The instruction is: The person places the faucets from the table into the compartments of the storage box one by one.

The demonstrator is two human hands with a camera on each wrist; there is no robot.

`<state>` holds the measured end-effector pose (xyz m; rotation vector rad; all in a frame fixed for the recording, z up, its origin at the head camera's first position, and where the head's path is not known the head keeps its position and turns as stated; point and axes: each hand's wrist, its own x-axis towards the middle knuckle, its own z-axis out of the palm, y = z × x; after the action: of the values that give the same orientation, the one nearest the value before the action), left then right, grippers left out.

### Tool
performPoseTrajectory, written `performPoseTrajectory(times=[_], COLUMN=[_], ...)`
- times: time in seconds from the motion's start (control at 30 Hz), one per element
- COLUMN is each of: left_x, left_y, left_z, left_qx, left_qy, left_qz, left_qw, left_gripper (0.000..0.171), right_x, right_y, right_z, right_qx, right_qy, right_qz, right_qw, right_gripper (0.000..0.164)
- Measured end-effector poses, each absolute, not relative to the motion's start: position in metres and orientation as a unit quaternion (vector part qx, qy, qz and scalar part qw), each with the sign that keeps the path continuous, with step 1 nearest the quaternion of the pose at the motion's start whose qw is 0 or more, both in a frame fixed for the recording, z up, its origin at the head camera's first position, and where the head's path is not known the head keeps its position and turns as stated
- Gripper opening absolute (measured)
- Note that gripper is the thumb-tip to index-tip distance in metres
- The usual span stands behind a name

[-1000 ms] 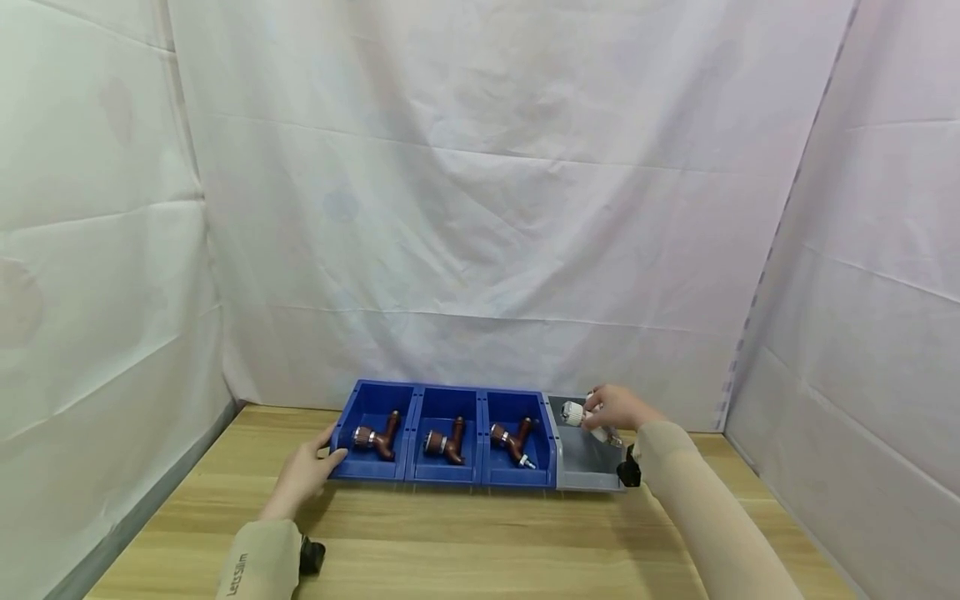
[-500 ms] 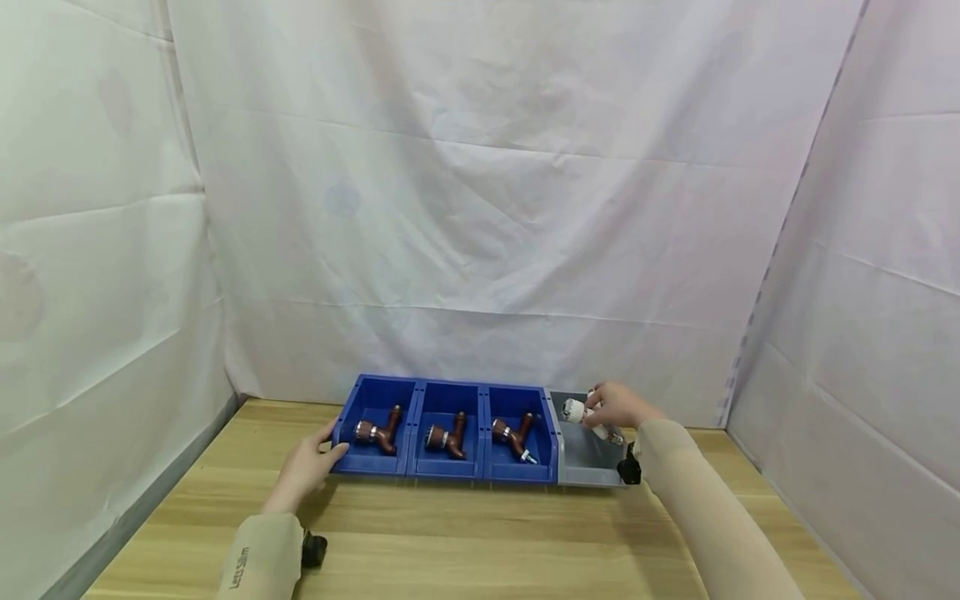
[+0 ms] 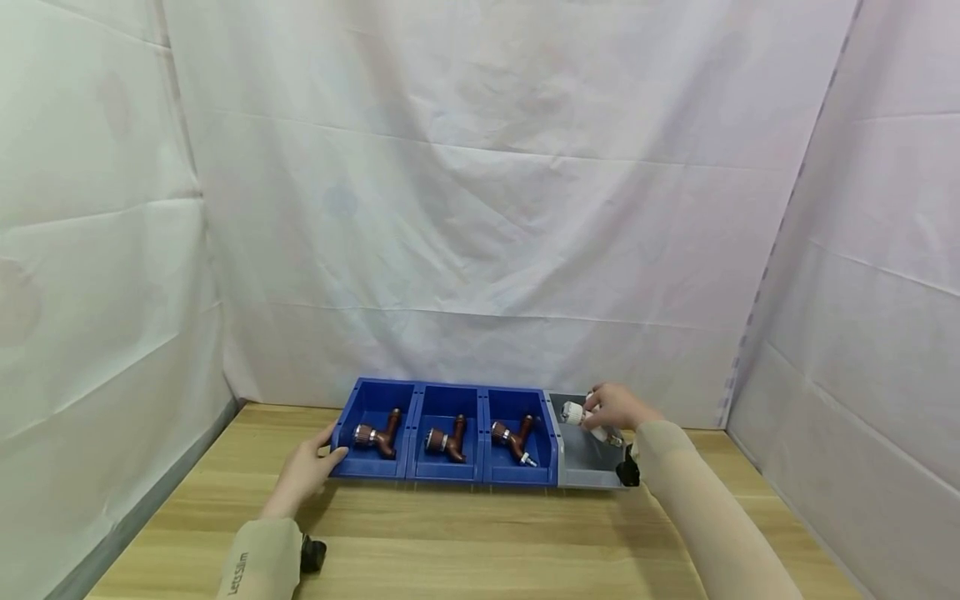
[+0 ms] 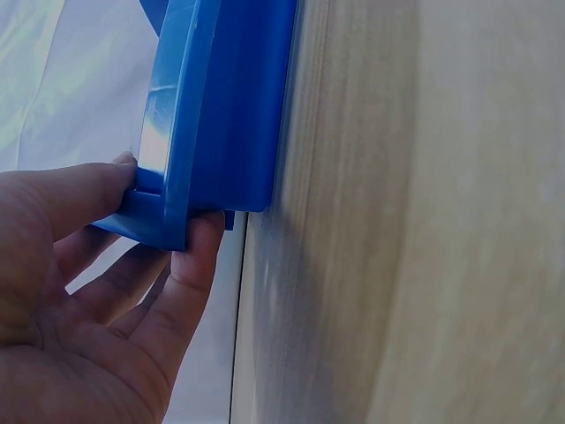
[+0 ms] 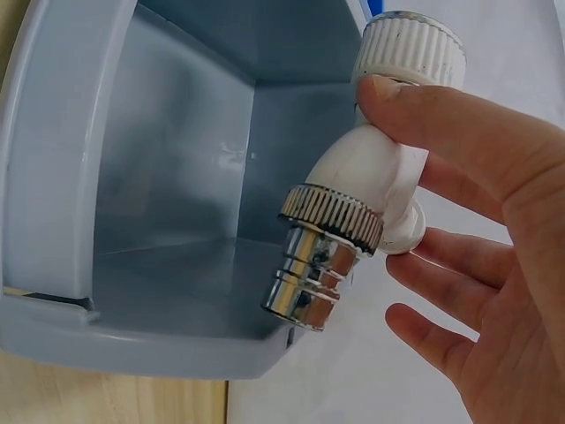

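Observation:
My left hand (image 3: 303, 468) pinches the rim of the leftmost blue bin (image 3: 369, 469) at its outer front corner. In the left wrist view, the thumb lies on the rim (image 4: 178, 159) and the fingers bear from the other side. My right hand (image 3: 621, 407) grips a white plastic tap (image 5: 353, 168) above the grey bin (image 5: 177, 150), with the thumb near its ribbed knob (image 5: 410, 51). A chrome hose nozzle (image 5: 309, 274) points down from the tap. Brown taps lie in the blue bins: one on the left (image 3: 387, 437), one in the middle (image 3: 450, 442), one on the right (image 3: 516, 440).
The bins stand joined in a row on the wooden table (image 3: 450, 542), near its back edge. The middle blue bin (image 3: 446, 472) and right blue bin (image 3: 519, 473) lie between my hands. White cloth (image 3: 480, 208) hangs behind and on both sides.

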<state>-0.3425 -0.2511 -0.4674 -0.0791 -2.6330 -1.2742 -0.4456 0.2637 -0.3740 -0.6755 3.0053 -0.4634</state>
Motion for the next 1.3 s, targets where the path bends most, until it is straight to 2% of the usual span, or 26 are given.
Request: performPoseTrajectory(times=[0.87,1.3], left_x=[-0.3425,-0.3456], left_y=[-0.2502,-0.2517], left_z=[-0.4679,-0.4699], left_qx=[-0.014,-0.009], left_qy=[-0.883,-0.885], left_qz=[-0.458,-0.455], left_qw=[0.098,0.096], left_gripper=[0.059,0.059], right_x=[-0.4448,-0.4405], right_y=[0.2608,0.2583], right_z=[-0.3770,-0.3753], right_qx=[-0.216,-0.217], right_qy=[0.963,0.960], right_qz=[-0.161,-0.174], right_qw=[0.020,0.033], right_gripper=[0.020,0.014])
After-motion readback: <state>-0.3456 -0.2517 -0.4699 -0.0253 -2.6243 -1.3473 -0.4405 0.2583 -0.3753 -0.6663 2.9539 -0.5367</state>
